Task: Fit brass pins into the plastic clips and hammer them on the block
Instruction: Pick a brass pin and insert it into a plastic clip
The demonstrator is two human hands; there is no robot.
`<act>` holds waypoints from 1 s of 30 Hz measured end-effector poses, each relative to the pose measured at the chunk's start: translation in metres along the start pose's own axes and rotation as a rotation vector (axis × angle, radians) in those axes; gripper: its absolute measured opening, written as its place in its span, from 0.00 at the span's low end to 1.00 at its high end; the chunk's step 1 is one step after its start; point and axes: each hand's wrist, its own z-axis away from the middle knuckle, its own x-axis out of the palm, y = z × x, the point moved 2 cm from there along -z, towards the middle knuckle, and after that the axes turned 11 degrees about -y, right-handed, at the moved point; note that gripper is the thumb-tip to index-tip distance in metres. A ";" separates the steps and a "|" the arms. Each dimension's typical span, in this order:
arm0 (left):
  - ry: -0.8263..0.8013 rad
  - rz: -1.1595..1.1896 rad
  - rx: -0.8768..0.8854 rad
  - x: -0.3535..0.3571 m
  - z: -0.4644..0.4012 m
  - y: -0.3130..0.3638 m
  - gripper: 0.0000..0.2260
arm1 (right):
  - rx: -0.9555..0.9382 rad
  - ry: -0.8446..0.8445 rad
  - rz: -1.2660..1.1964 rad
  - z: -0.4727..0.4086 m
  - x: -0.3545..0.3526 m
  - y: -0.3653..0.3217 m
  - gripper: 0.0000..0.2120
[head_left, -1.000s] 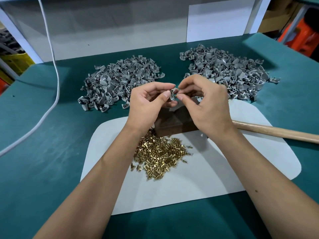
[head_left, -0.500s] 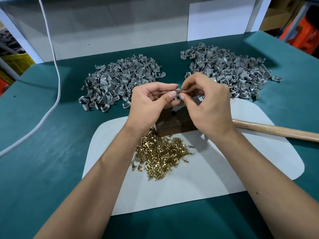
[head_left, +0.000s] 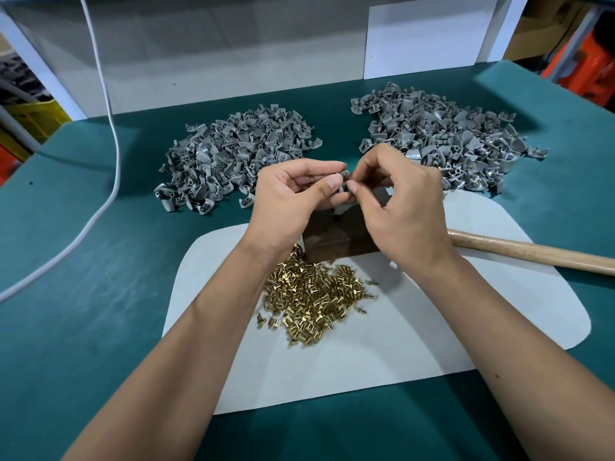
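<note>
Hands: left hand (head_left: pixel 293 194) and right hand (head_left: pixel 399 207) meet fingertip to fingertip above the block (head_left: pixel 336 241); both pinch one grey clip (head_left: pixel 343 184) between them.
Clip: mostly hidden by thumbs (whether a pin sits in it, I cannot tell).
Block: dark brown, at the mat's (head_left: pixel 399 344) 12 o'clock edge, half covered by the hands.
Pins (head_left: pixel 312 301): loose brass heap on the mat, just at the block's 6 o'clock.
Left pile (head_left: pixel 233 154): grey clips at 11 o'clock, on the green table (head_left: pixel 83 327).
Right pile (head_left: pixel 446 131): grey clips at 1 o'clock, its near edge touching the mat.
Hammer (head_left: pixel 532 252): only the wooden handle shows, lying at 3 o'clock across the mat's edge.
Cable (head_left: pixel 109 154): white, curving along the 9 o'clock side.
Open room: bare mat at 5 o'clock; bare table at 7 to 9 o'clock.
</note>
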 end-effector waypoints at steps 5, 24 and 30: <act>-0.001 0.037 -0.015 -0.002 0.000 0.001 0.08 | -0.029 -0.006 0.000 -0.002 -0.005 0.000 0.05; 0.052 -0.169 0.063 0.001 0.002 0.001 0.11 | 0.015 -0.022 0.036 -0.003 -0.003 0.004 0.01; -0.008 -0.236 0.092 0.004 0.003 0.002 0.19 | 0.041 -0.037 0.001 -0.004 -0.006 0.007 0.01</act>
